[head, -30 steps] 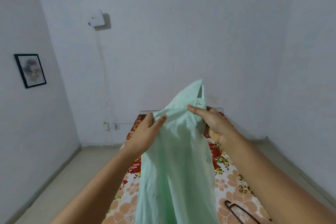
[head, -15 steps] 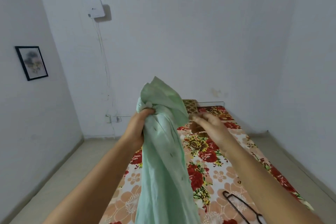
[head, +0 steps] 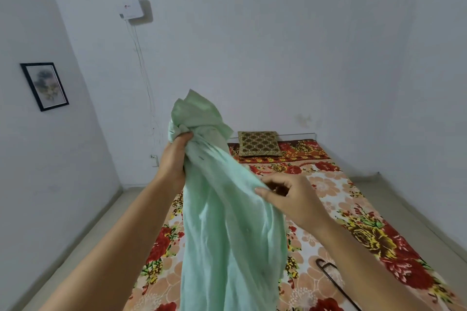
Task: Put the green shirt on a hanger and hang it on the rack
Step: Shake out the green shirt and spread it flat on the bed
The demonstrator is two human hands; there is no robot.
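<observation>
Two hands up over the bed (head: 328, 184). Left hand (head: 175, 159) grips the shirt (head: 227, 235) near its top, fingers curled tight round bunched cloth. Collar end sticks up past the knuckles and the rest hangs straight down above the bed. Right hand (head: 293, 197) at the shirt's right edge, fingers curled, thumb tip on the fabric; cannot tell whether it pinches any cloth. Hanger (head: 328, 276) lies on the floral sheet, lower right, apart from both hands. Cushion (head: 259, 143) at the bed head
</observation>
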